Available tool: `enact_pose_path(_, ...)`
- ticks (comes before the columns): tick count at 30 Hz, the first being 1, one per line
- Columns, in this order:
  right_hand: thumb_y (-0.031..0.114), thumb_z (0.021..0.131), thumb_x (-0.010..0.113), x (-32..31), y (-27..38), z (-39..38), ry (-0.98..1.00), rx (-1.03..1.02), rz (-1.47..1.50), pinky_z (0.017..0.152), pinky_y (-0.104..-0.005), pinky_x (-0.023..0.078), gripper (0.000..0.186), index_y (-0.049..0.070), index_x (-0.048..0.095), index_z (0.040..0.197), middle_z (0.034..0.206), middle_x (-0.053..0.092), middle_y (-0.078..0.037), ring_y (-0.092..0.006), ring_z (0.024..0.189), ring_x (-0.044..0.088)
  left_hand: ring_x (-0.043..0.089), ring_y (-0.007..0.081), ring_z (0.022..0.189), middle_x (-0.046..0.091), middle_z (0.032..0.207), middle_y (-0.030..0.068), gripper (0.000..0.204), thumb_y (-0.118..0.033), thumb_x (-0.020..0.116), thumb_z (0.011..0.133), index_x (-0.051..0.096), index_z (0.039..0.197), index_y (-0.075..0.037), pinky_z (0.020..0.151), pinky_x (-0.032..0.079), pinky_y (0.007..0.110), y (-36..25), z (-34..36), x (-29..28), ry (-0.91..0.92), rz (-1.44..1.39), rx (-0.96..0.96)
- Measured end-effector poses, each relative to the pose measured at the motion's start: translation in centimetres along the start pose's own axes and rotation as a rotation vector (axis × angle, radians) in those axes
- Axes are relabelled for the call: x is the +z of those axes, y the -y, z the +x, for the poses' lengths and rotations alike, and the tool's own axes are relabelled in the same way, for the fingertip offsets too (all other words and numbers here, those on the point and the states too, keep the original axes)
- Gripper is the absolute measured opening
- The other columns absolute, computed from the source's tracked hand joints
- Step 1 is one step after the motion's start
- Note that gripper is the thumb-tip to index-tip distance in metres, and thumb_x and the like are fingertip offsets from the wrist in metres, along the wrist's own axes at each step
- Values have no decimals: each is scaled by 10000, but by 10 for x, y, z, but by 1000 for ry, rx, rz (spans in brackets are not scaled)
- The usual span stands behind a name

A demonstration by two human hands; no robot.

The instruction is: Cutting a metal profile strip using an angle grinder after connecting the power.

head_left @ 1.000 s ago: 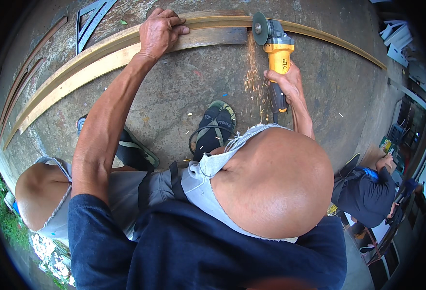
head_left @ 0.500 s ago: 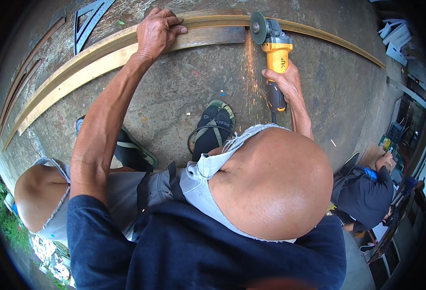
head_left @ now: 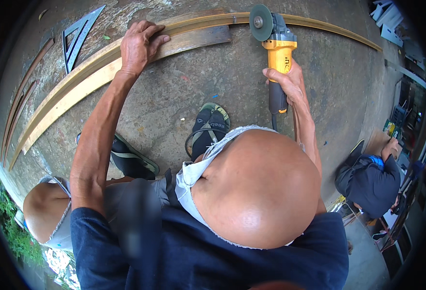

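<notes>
My right hand (head_left: 287, 81) is wrapped round the yellow and black body of an angle grinder (head_left: 279, 55). Its green disc (head_left: 261, 30) stands upright at the long brownish metal bar (head_left: 196, 23), overlapping it in view; no sparks show, and I cannot tell whether they touch. Just left of the disc, a bright narrow mark (head_left: 234, 19) crosses the bar. My left hand (head_left: 139, 47) grips the bar farther left, fingers over its far side and thumb on the near side. Beneath and beside the bar lies a wooden board (head_left: 85, 88), its right end darker.
A metal set square (head_left: 80, 41) lies beyond my left hand. Thin rusty strips (head_left: 22, 104) rest at far left. My sandalled feet (head_left: 212, 126) are close below the bar. On the right, another person (head_left: 371, 186) crouches near tools. Pale offcuts (head_left: 391, 21) lie at upper right.
The spark stream from the disc has stopped. The grinder has shifted right of the cutting spot, exposing the bright mark on the bar. My left hand keeps its hold.
</notes>
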State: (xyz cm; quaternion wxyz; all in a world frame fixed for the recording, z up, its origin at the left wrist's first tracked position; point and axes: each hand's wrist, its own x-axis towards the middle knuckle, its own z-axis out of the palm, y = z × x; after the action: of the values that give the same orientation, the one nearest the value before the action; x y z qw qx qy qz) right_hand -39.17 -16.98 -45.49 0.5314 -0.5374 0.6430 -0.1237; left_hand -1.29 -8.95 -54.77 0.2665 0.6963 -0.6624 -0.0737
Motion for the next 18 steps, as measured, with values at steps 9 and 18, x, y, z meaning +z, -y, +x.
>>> enact_pose_path(9, 168, 721, 819, -43, -17, -2, -85, -101, 113, 642, -321, 544, 447, 30, 589, 1079, 855, 625, -47, -160, 703, 645, 604, 302, 1044, 668, 1135, 98, 336, -205, 746, 876, 728, 1195, -101, 926, 485, 408, -10, -5, -2, 52, 137, 42)
enact_pose_path(18, 161, 725, 805, -52, -43, 9, -72, -98, 175, 629, -313, 529, 437, 29, 584, 1077, 835, 622, -46, -149, 695, 635, 635, 323, 1023, 674, 1078, 136, 302, -134, 755, 838, 733, 1123, -39, 925, 499, 420, -18, 10, -14, 171, 119, 37)
